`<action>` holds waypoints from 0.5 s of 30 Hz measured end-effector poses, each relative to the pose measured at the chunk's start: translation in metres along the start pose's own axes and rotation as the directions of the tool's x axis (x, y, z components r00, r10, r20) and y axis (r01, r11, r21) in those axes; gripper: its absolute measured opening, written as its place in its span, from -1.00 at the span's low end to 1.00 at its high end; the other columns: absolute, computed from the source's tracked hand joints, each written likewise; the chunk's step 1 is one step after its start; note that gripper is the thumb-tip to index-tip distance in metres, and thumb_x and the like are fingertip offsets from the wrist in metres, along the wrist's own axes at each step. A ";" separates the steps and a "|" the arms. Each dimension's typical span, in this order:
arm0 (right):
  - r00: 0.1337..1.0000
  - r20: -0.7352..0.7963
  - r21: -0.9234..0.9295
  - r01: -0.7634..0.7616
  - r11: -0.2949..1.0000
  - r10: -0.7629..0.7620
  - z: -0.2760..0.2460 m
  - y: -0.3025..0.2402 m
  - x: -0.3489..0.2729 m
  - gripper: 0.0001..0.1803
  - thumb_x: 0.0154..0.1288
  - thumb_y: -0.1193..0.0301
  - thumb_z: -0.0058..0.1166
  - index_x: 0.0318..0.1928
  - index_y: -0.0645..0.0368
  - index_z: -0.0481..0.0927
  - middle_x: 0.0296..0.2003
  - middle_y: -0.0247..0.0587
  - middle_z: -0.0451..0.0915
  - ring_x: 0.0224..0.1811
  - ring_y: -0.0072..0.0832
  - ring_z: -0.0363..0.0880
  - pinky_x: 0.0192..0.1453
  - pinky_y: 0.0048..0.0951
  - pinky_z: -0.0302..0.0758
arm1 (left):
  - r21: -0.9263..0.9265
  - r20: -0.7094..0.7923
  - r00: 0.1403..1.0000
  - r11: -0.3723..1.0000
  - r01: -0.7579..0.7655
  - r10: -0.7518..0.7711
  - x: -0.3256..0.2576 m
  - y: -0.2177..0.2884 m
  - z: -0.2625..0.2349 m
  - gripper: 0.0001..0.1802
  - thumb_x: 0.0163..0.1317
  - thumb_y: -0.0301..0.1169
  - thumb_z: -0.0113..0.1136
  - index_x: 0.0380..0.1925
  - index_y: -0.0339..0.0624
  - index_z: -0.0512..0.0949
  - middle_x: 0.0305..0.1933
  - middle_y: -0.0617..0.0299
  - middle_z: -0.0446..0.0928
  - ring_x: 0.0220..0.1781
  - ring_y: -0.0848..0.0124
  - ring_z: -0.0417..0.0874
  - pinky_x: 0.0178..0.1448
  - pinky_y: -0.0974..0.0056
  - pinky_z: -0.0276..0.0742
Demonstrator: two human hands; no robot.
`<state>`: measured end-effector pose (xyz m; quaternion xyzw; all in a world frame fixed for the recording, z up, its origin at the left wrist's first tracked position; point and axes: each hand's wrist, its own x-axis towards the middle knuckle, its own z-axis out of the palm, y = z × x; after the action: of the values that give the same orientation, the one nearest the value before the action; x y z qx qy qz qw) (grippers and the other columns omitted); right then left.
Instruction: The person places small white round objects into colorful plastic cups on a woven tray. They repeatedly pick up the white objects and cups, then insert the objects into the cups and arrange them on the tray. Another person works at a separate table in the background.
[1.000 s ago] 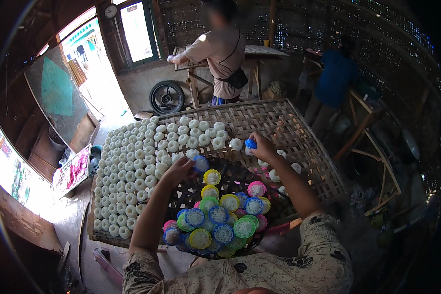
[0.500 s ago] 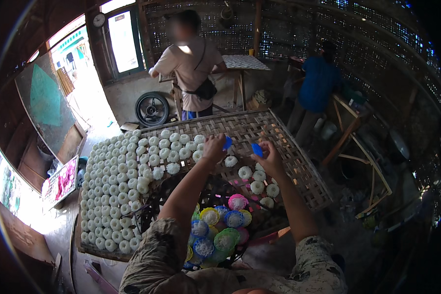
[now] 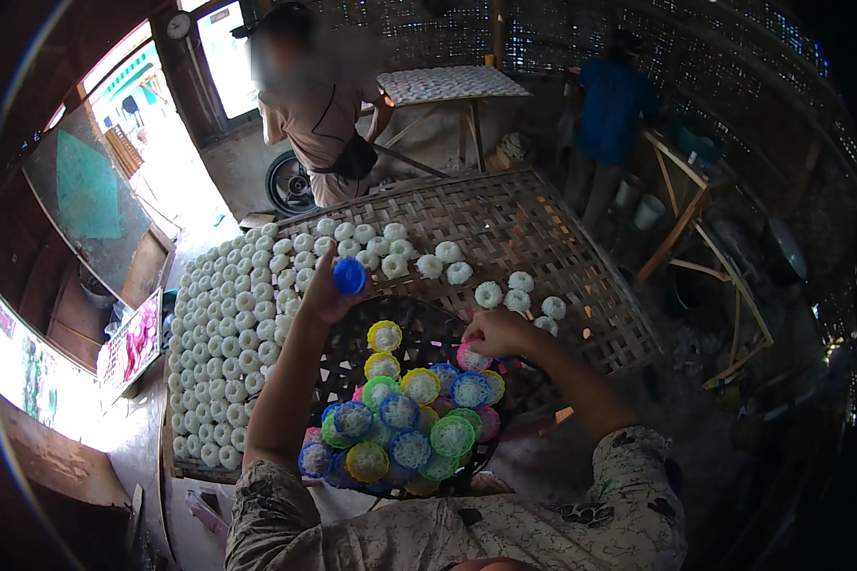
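Pulled right hand (image 3: 503, 333) back, partly hiding pink cup (image 3: 472, 361), can't tell grip tbh, round blue cup (image 3: 349, 277) gripped in left hand (image 3: 325, 295), white noodle nests (image 3: 246, 302) nearby

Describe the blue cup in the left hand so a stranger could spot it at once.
Find the big woven bamboo rack, its left side covered with white rings. Near the left rim of the dark basket, the left hand holds the round blue cup. Unlike the white-filled cups in the basket, it shows plain blue.
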<state>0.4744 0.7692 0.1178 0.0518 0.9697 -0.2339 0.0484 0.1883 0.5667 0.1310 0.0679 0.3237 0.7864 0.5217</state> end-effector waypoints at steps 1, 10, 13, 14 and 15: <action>0.999 0.052 0.015 0.003 1.000 -0.004 -0.003 0.000 0.002 -0.71 0.05 0.22 0.25 -0.30 0.16 0.66 -0.30 -0.19 0.66 -0.21 -0.30 0.65 -0.11 -0.26 0.55 | 0.011 -0.054 0.998 1.000 0.025 -0.025 -0.006 -0.001 -0.007 -0.60 0.33 0.06 0.10 -0.19 -0.04 0.48 -0.37 0.22 0.57 -0.25 0.23 0.66 -0.17 0.11 0.68; 0.943 0.331 0.483 -0.149 0.863 -0.023 -0.023 0.047 0.028 -0.68 0.00 0.31 0.32 -0.24 0.19 0.58 -0.29 -0.23 0.62 -0.20 -0.44 0.57 -0.10 -0.36 0.49 | 0.825 -0.025 0.998 -0.562 0.051 0.055 -0.017 -0.038 -0.043 -0.66 0.06 0.07 0.28 -0.27 0.19 0.72 -0.22 0.26 0.69 -0.16 0.22 0.71 -0.12 0.15 0.61; 0.991 0.040 0.554 -0.125 0.823 0.124 -0.052 0.063 0.041 -0.69 0.05 0.34 0.31 -0.21 0.19 0.55 -0.28 -0.24 0.60 -0.23 -0.42 0.55 -0.12 -0.37 0.48 | 0.813 -0.024 0.999 -0.582 0.004 -0.027 -0.003 -0.037 -0.053 -0.59 0.05 0.07 0.28 -0.24 0.08 0.71 -0.23 0.16 0.69 -0.15 0.18 0.70 -0.06 0.14 0.60; 0.972 -0.221 0.489 0.036 0.872 0.083 -0.060 0.066 0.046 -0.69 0.07 0.35 0.29 -0.19 0.18 0.53 -0.26 -0.21 0.59 -0.22 -0.38 0.57 -0.12 -0.34 0.49 | 0.838 0.012 0.997 -0.543 -0.053 -0.079 0.001 -0.035 -0.056 -0.59 0.07 0.06 0.28 -0.25 0.03 0.71 -0.23 0.13 0.68 -0.15 0.19 0.70 -0.05 0.15 0.59; 0.901 -0.428 0.379 0.101 0.920 0.077 -0.065 0.067 0.050 -0.68 0.09 0.37 0.28 -0.16 0.17 0.51 -0.25 -0.19 0.59 -0.21 -0.33 0.58 -0.12 -0.31 0.49 | 0.841 0.029 0.992 -0.533 -0.091 -0.123 0.006 -0.034 -0.059 -0.58 0.08 0.04 0.28 -0.25 -0.02 0.71 -0.23 0.11 0.68 -0.15 0.20 0.69 -0.04 0.15 0.59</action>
<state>0.4289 0.8625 0.1393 0.1051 0.8894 -0.4060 -0.1818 0.1860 0.5543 0.0643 0.5317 0.8129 0.0804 0.2237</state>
